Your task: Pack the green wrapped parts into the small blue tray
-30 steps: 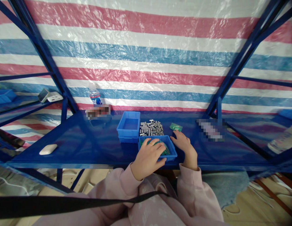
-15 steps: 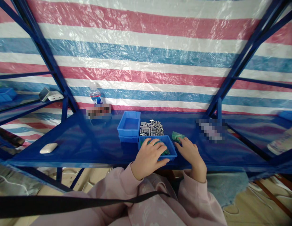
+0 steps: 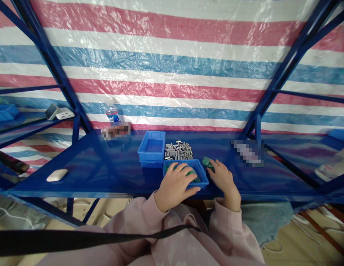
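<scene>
My left hand (image 3: 176, 184) rests over a blue tray (image 3: 203, 177) at the table's front, fingers spread above green pieces (image 3: 196, 178) inside it. To the right of the tray, my right hand (image 3: 221, 177) has its fingertips at a small green packet (image 3: 207, 162) on the table; whether they pinch it is hard to see, but thumb and fingers touch its near edge. A pile of metal cylinders (image 3: 179, 150) lies just behind the tray. Left of the pile stand two stacked blue bins (image 3: 152, 147).
The blue table (image 3: 111, 177) has a white case (image 3: 57, 175) at its left front. A bottle (image 3: 112, 113) and a blurred-out item (image 3: 115, 130) are at the back left; another blurred-out item (image 3: 248, 152) lies right. Blue frame posts (image 3: 271, 92) flank the table.
My right hand has shifted slightly left, and its fingers have drawn nearer together at the green packet, which looks more bunched up. My left hand has hardly moved.
</scene>
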